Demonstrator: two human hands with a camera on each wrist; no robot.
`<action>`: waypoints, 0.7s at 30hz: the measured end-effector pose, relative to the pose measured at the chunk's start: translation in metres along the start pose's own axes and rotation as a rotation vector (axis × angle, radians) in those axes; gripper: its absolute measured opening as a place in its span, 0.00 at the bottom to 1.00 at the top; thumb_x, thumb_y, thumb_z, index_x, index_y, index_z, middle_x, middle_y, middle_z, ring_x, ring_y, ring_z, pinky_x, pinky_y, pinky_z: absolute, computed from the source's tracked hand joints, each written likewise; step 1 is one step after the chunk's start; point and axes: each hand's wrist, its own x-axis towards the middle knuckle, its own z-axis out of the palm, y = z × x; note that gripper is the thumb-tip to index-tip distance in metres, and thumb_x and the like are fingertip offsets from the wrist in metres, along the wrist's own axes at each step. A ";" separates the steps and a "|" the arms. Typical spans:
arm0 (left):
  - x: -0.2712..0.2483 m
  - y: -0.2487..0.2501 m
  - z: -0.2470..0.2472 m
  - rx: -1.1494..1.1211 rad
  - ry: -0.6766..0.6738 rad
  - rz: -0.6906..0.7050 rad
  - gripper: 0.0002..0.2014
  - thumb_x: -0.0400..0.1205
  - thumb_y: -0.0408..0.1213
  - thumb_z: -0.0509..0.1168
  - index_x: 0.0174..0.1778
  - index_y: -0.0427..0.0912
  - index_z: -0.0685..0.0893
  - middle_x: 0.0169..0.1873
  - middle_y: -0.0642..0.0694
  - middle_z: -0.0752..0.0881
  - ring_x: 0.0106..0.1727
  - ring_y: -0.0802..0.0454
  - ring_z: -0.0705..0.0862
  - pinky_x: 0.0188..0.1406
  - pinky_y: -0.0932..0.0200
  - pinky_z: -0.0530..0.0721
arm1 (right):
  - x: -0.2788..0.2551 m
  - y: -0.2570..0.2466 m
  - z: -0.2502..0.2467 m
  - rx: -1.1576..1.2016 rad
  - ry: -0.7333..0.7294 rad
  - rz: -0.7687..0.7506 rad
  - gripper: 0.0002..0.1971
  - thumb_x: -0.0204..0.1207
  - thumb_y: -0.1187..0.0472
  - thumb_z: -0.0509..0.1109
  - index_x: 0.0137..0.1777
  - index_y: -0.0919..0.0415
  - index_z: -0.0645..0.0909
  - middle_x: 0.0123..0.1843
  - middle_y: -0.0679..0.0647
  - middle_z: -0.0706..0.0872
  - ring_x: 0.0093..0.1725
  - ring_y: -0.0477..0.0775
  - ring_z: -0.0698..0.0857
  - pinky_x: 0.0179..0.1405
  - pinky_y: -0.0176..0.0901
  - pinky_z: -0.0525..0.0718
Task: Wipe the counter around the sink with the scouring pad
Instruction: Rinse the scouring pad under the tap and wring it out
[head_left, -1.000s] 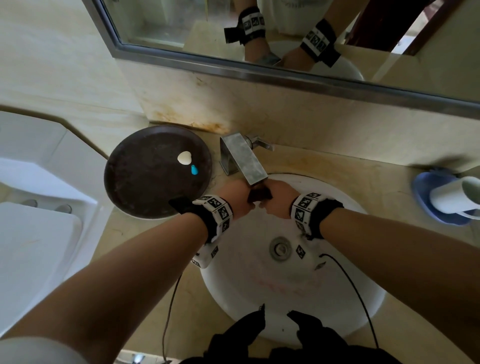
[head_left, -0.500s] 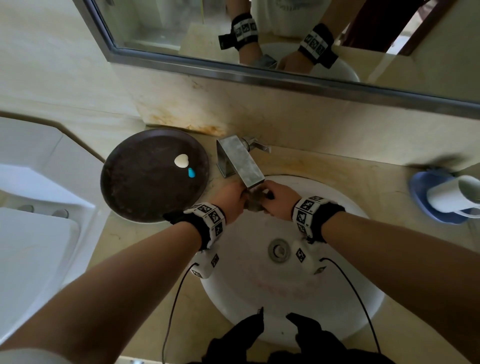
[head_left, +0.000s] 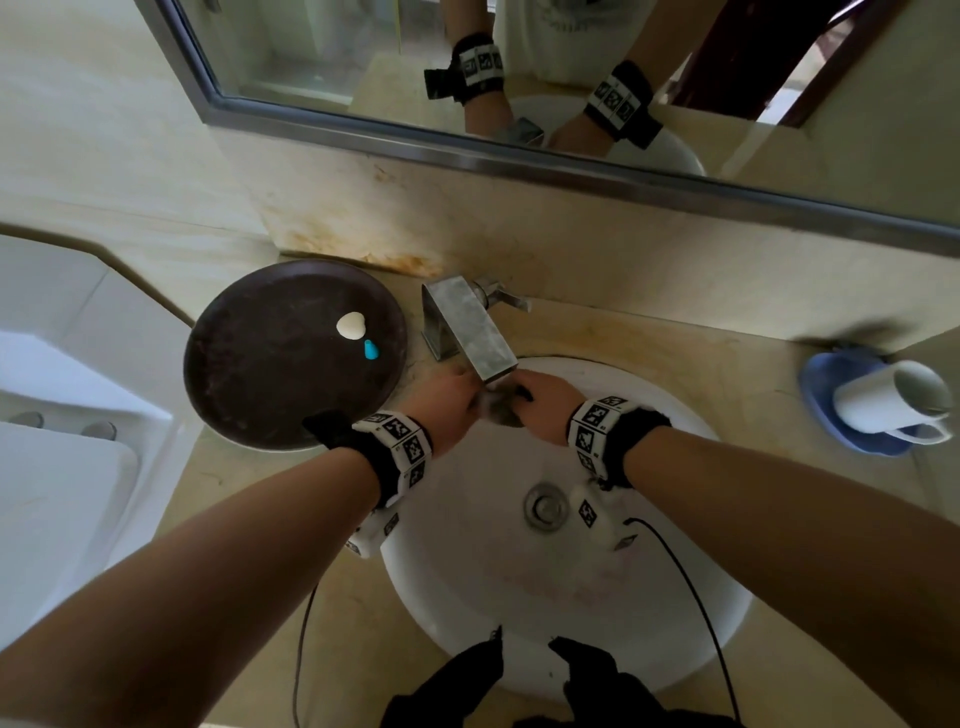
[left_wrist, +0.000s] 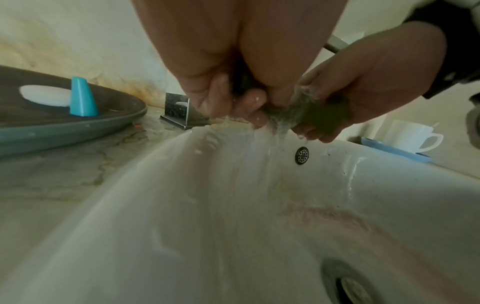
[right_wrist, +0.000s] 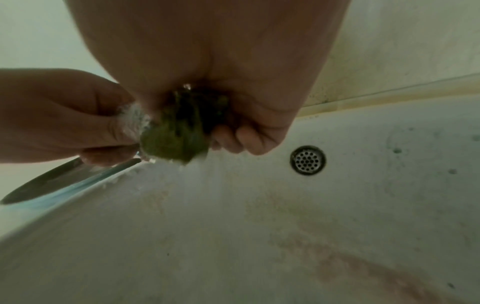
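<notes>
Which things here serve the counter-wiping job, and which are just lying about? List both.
For the job:
- green scouring pad, gripped by left hand and right hand under the running faucet
- sink
- counter

Lying about:
- dark round tray with white soap piece and blue cone cap
- white mug on blue dish

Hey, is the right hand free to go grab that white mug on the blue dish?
Probably not yet: the right hand grips the scouring pad together with the left hand. Nothing stands between it and the white mug.
</notes>
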 end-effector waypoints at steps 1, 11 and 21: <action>0.000 0.002 -0.001 -0.007 -0.002 -0.005 0.16 0.85 0.45 0.57 0.66 0.47 0.79 0.65 0.46 0.82 0.66 0.45 0.80 0.69 0.48 0.77 | -0.002 -0.001 -0.003 0.000 -0.023 0.002 0.15 0.81 0.52 0.61 0.66 0.52 0.78 0.58 0.55 0.86 0.55 0.58 0.84 0.58 0.53 0.84; 0.000 0.007 -0.004 -0.034 0.009 0.016 0.19 0.82 0.44 0.63 0.70 0.49 0.77 0.66 0.47 0.81 0.67 0.46 0.79 0.70 0.50 0.77 | -0.005 -0.013 0.003 -0.190 0.010 0.021 0.15 0.77 0.55 0.66 0.62 0.57 0.80 0.57 0.56 0.86 0.54 0.58 0.85 0.47 0.44 0.81; -0.001 0.007 -0.003 0.152 0.069 0.080 0.18 0.81 0.46 0.56 0.66 0.49 0.78 0.63 0.46 0.82 0.61 0.44 0.82 0.63 0.47 0.81 | -0.001 -0.015 0.006 -0.171 -0.044 -0.059 0.12 0.84 0.55 0.56 0.58 0.57 0.79 0.54 0.57 0.86 0.53 0.60 0.84 0.52 0.48 0.81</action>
